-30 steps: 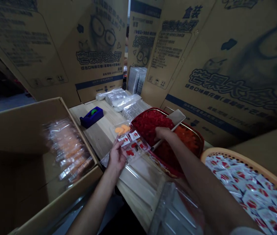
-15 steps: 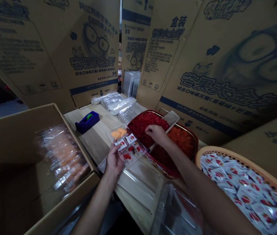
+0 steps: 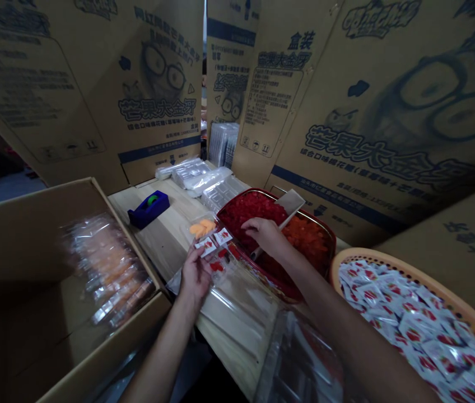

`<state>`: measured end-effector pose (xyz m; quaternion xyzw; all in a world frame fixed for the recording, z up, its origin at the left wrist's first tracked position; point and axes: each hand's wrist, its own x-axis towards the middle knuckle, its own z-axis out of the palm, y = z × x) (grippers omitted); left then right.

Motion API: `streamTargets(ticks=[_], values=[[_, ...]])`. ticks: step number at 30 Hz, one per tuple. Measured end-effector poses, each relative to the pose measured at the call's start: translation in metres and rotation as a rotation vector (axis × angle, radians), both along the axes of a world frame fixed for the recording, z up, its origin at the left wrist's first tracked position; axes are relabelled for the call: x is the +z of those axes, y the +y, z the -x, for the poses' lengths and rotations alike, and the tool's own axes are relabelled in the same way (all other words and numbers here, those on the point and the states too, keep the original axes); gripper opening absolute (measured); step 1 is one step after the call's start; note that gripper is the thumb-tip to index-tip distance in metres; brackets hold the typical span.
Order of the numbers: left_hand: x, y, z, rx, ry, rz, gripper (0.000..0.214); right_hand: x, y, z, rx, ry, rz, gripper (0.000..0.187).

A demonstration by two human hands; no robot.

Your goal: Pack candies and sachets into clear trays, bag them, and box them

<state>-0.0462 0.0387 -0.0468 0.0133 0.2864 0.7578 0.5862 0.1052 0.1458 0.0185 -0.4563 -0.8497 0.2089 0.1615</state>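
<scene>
My left hand [image 3: 196, 273] grips the near left edge of a clear plastic compartment tray [image 3: 229, 267]. In it lie orange candies [image 3: 202, 228] at the far end, two white sachets [image 3: 214, 242] with red print in the middle, and red candies [image 3: 217, 266] nearer me. My right hand [image 3: 266, 235] hovers over the red tub [image 3: 333, 253], at the side with red candies [image 3: 258, 210]. Its fingers are pinched together; whatever is between them is too small to make out. A pale divider or scoop with a handle [image 3: 290, 205] stands between the red and orange candies [image 3: 311, 240].
An open carton [image 3: 94, 187] with filled clear packs [image 3: 105, 263] stands left. Beyond it sits a blue tape dispenser [image 3: 149, 208]. Clear trays [image 3: 220, 193] are stacked at the back. An orange basket [image 3: 342, 256] of sachets is right. Large cartons [image 3: 157, 73] wall the back.
My right hand has moved slightly left over the red candies. The left hand keeps its hold on the tray, and the view has shifted a little.
</scene>
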Motion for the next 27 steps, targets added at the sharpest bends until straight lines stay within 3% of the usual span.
streamTargets(ticks=[4, 9, 12, 16, 20, 27], values=[[0.001, -0.002, 0.002, -0.011, -0.008, -0.013, 0.040, 0.018, -0.010, -0.015, -0.097, -0.115, -0.261, 0.020], [0.017, -0.013, -0.003, -0.028, 0.043, -0.038, 0.037, 0.034, -0.084, -0.052, -0.235, -0.056, -0.342, 0.020], [0.032, -0.025, -0.010, -0.050, 0.074, -0.085, 0.039, 0.010, -0.142, -0.081, -0.367, -0.121, -0.264, 0.025], [0.047, -0.048, -0.017, -0.143, 0.084, -0.067, 0.038, -0.051, -0.191, -0.105, -0.571, -0.210, -0.112, 0.029], [0.052, -0.074, -0.019, -0.238, 0.090, -0.021, 0.039, -0.091, -0.195, -0.110, -0.685, -0.250, -0.145, 0.032], [0.045, -0.111, -0.017, -0.330, 0.086, 0.067, 0.043, -0.107, -0.192, -0.113, -0.640, -0.210, -0.266, 0.035]])
